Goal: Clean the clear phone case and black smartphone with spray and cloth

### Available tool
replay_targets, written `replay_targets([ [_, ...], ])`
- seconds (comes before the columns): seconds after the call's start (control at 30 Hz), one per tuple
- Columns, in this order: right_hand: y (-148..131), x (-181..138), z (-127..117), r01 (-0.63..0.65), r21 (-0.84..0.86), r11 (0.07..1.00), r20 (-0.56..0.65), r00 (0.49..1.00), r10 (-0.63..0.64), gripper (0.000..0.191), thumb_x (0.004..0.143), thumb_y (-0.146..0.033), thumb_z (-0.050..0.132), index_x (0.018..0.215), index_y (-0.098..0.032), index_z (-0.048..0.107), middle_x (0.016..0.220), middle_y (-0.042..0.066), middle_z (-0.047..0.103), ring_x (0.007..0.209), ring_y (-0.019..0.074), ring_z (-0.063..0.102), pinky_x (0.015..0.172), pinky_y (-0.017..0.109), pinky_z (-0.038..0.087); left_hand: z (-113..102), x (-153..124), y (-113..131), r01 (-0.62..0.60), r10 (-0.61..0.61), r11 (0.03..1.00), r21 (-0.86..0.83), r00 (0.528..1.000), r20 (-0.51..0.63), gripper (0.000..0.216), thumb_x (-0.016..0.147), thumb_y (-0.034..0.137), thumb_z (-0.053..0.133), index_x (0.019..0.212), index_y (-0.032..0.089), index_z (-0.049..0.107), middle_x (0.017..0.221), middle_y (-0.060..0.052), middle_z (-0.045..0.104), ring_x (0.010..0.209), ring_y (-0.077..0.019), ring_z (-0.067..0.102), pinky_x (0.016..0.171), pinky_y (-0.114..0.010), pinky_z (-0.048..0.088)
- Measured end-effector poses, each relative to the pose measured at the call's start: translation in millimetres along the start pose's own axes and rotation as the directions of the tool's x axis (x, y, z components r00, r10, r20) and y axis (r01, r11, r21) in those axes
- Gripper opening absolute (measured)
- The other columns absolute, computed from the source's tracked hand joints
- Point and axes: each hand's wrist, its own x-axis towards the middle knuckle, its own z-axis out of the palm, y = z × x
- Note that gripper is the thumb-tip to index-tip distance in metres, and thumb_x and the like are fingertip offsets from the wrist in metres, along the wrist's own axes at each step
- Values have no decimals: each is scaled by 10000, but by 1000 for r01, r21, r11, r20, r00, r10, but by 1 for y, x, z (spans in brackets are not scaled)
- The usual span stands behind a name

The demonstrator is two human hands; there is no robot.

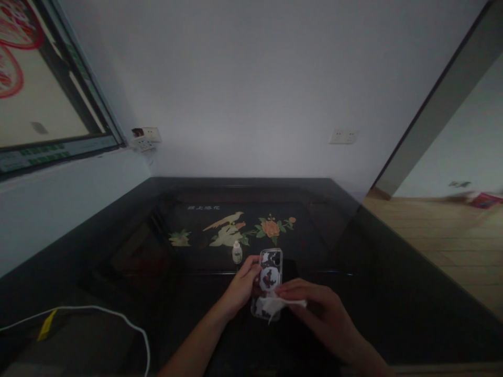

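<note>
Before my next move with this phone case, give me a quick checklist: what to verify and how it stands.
1. Case held: ok, the left hand grips its left side.
2. Tissue in place: ok, the right hand holds it over the case's lower part.
3. Bottle upright: ok, it stands beyond the left hand.
4. Bottle sealed: cannot tell, too small.
5. Cable away from both hands: ok, off to the left.
6. Case spotless: cannot tell, too dim.

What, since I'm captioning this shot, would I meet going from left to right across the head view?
Yellow strip → wall socket by the window → small bottle → phone case → right hand → red object on the floor.
</note>
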Motion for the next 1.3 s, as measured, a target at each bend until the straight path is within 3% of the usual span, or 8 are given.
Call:
replay_targets([
  [0.2, 21, 31, -2, -241, 170, 956, -362, 887, 288, 342, 876, -517, 724, 982, -193, 744, 930, 83, 796, 855, 275, 778, 729, 390, 680, 5, -3, 9, 182, -158, 957, -226, 980, 118, 546, 817, 670, 669, 1046, 178, 606, 692, 59, 450, 505, -60, 381, 462, -169, 304],
  [0.33, 29, 49, 0, -216, 107, 971, -467, 851, 241, 316, 861, -504, 731, 928, -203, 664, 1045, 113, 792, 943, 285, 772, 838, 434, 658, 6, -11, 25, 310, -221, 893, -325, 934, 282, 615, 869, 712, 580, 1093, 143, 639, 715, 38, 438, 519, -60, 365, 468, -172, 263],
  [0.47, 29, 57, 6, -156, -49, 987, -486, 867, 112, 138, 935, -353, 638, 914, -234, 572, 1206, 128, 756, 1095, 272, 739, 944, 430, 606, 7, -16, 30, 312, -208, 885, -346, 929, 306, 575, 902, 650, 564, 1117, 127, 668, 796, -44, 585, 621, -120, 537, 545, -221, 415],
  [0.57, 28, 58, 13, -154, -248, 956, -442, 897, 30, 37, 948, -230, 569, 978, -250, 561, 1282, 112, 727, 1196, 269, 693, 993, 443, 569, 8, -19, 30, 301, -174, 889, -345, 919, 353, 630, 930, 671, 486, 1137, 109, 680, 978, -151, 698, 811, -220, 678, 680, -314, 535],
  [0.7, 32, 54, 21, -182, -411, 893, -335, 941, 37, 271, 933, -136, 507, 1142, -262, 624, 1319, 70, 714, 1192, 252, 698, 987, 423, 581, 10, -22, 31, 292, -155, 887, -358, 918, 365, 568, 946, 623, 493, 1099, 117, 702, 1010, -164, 740, 850, -255, 725, 719, -346, 564],
  [0.87, 38, 44, 29, -2, -525, 851, -172, 980, -104, 553, 928, -63, 427, 1407, -273, 605, 1421, 33, 646, 1334, 208, 596, 1179, 435, 447, 8, -19, 28, 296, -180, 894, -336, 924, 337, 601, 934, 660, 492, 1107, 125, 705, 973, -157, 751, 919, -298, 730, 801, -404, 571],
  [1.03, 35, 28, 39, 151, -579, 802, -51, 974, -220, 679, 871, 33, 409, 1451, -280, 570, 1468, 18, 603, 1404, 191, 520, 1210, 454, 407, 7, -16, 24, 310, -177, 858, -410, 927, 331, 564, 957, 578, 513, 1201, 98, 683, 1021, -153, 758, 956, -282, 734, 849, -361, 557],
  [1.3, -1, 3, 56, 396, -513, 761, 281, 916, -287, 588, 881, 34, 466, 1407, -199, 589, 1431, 41, 638, 1394, 156, 527, 1194, 335, 415, 7, -13, 32, 346, -195, 821, -455, 918, 345, 684, 1046, 540, 302, 1156, 2, 709, 1078, -215, 753, 875, -254, 741, 791, -332, 570],
])
